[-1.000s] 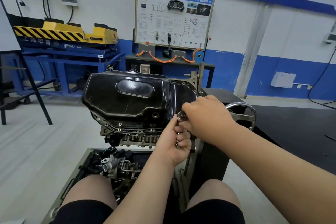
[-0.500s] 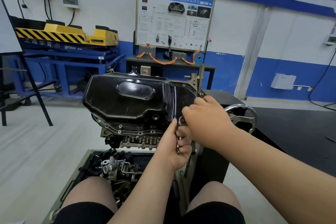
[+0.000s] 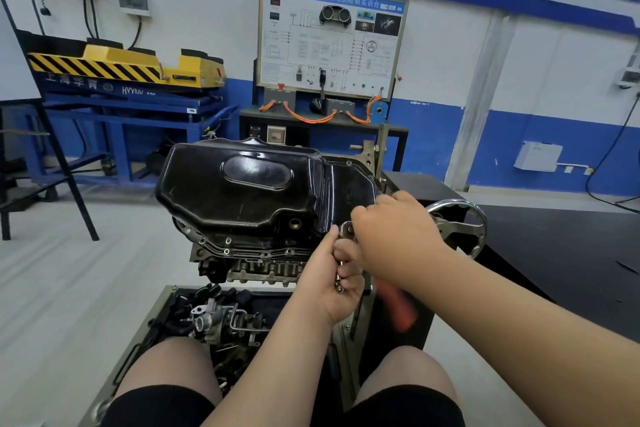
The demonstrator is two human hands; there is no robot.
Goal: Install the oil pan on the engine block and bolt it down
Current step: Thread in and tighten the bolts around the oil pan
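The black oil pan (image 3: 249, 191) sits on the upturned engine block (image 3: 258, 262), with several flange holes along its near edge not yet filled. My left hand (image 3: 322, 288) curls round spare bolts (image 3: 338, 284), thumb steadying the head of the ratchet (image 3: 346, 228). My right hand (image 3: 391, 236) grips that ratchet. Its red handle has just swung into view, blurred, so I judge this corner bolt is being run down.

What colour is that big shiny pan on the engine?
The oil pan is glossy black, seen best in the head view.
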